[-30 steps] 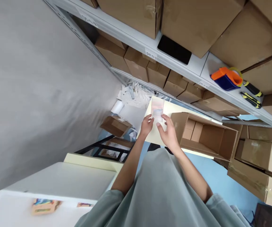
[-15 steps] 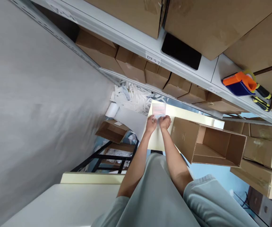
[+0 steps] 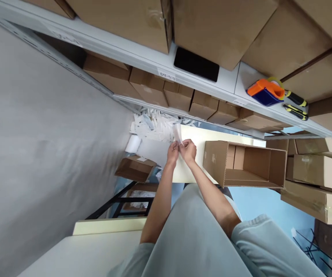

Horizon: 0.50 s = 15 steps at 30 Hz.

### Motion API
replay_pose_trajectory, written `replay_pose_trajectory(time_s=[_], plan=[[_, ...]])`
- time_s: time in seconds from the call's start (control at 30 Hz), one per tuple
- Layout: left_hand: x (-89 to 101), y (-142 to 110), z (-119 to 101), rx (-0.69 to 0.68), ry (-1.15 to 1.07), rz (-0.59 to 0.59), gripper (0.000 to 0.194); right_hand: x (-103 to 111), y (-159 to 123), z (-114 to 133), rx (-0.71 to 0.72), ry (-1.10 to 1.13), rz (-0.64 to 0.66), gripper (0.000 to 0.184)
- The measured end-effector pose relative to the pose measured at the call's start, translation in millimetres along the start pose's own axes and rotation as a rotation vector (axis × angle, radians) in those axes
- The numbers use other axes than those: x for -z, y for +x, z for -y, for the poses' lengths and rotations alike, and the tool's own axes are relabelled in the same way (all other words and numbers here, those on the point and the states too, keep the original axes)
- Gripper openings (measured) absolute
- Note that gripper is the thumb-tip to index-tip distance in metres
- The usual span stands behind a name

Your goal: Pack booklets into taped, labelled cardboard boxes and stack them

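1. Hands: two, bare; left hand [image 3: 172, 154] and right hand [image 3: 188, 151] almost together above the table [image 3: 223, 134]; fingers of both closed, pinching one translucent sheet [image 3: 178, 132] between them.
2. Counts, upper shelf [image 3: 228, 78]: one phone [image 3: 197, 64]; one tape dispenser [image 3: 265, 92]; two black-and-yellow tools [image 3: 296, 112] just beside the dispenser; several large cartons [image 3: 223, 30] behind these.
3. Counts, elsewhere: one open carton [image 3: 214, 158] on the right part of the table; one smaller open box [image 3: 135, 168] low at the left; one white roll [image 3: 133, 143] near it; a row of boxes [image 3: 179, 95] under the upper shelf, about six; more cartons stacked at far right, some hidden, so no firm count.
4. Materials and shapes: cartons of plain brown cardboard, square-cornered, bits of clear tape shining on some; phone a flat black slab, glossy; dispenser orange and dark blue, plastic by its look; shelf smooth, pale grey; table pale yellow, flat; heap of paper strips [image 3: 154, 125] white, tangled, beyond the left hand; wall [image 3: 39, 134] grey, faintly uneven.
5. The sheet: whitish, thin, limp; a narrow, slanted strip rising past the fingertips, over the table's far left corner; lower part covered by the hands; single layer or bag, cannot tell.
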<state>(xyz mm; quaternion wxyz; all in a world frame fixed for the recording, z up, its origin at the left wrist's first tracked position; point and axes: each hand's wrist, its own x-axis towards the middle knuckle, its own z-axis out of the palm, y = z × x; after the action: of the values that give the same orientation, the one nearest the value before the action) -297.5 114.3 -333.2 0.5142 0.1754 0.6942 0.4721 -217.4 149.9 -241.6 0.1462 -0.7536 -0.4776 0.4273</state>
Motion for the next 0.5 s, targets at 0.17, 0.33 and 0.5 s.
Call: replay_pose_trajectory(time_s=[0.17,0.33,0.5], plan=[[24.7,-70.8,-75.7,-0.124,-0.15,-0.056,0.034,60.9,-88.6,30.8,0.395,0.08,0.017,0.009],[7.5,-157.4,-160.3,-0.355,-0.013,0.037,0.026,184.3,-155.0,34.3,0.713,0.193,-0.071,0.009],[-55.3,-224.1,-205.3,-0.617,0.248,0.285,0.023,305.3,-172.5,-6.3,0.781,0.108,-0.374,0.012]])
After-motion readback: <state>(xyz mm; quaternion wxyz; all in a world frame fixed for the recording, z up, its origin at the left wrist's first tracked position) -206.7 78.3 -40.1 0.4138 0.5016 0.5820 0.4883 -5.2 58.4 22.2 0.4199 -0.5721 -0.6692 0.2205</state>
